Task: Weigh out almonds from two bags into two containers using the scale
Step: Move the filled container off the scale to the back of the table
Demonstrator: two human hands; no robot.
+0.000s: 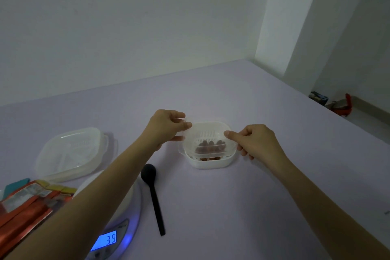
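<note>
From the head view, both arms reach out over the pale desk [263,207]. The left hand [166,126] pinches the left edge of a clear lid [207,133] between thumb and curled fingers, and the right hand [255,141] pinches the right edge the same way. The lid is tilted, its near edge low, just above a small white container [211,163] that stands on the desk between the hands. Brown almonds [211,147] show through the lid, lying inside the container.

To the left, well apart, a second container [71,152] sits with its lid on. Near it, at the left edge, lie the orange bags [25,202], flat on the desk. The scale [126,217] is beside them, partly under the left forearm, and its blue display reads 39. A black spoon [153,194] lies just right of the scale, bowl pointing away toward the small container.
</note>
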